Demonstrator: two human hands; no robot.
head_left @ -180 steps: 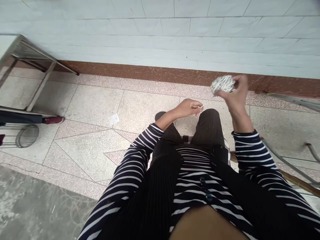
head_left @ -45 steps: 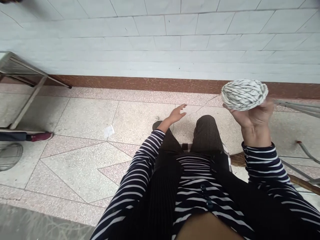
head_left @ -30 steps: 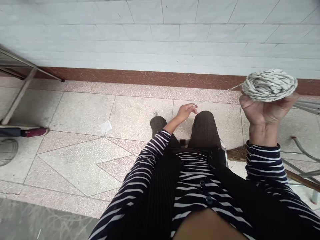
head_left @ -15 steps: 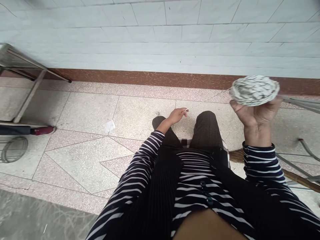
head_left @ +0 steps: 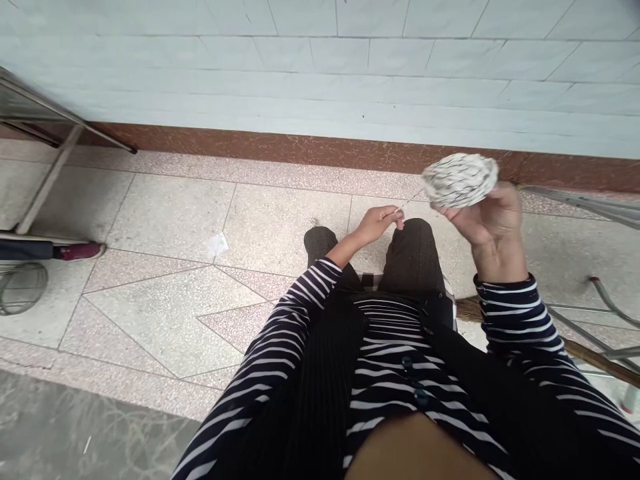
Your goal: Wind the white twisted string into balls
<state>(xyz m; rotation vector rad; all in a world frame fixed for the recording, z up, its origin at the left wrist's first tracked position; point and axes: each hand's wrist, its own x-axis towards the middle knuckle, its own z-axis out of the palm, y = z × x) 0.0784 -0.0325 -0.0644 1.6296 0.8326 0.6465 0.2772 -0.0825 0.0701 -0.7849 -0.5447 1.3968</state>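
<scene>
A: Where do we find the oval bundle of white, dark-streaked cord (head_left: 463, 181)?
B: In our cupped right hand (head_left: 487, 220), presumably for support; our left hand (head_left: 377, 224) pinches its thin, pale strand (head_left: 412, 198) between fingertips, probably to hold it taut.

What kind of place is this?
Perhaps a covered porch or plain room: there's a tiled wall, a speckled floor that meets rough grey ground, and a broom.
</scene>
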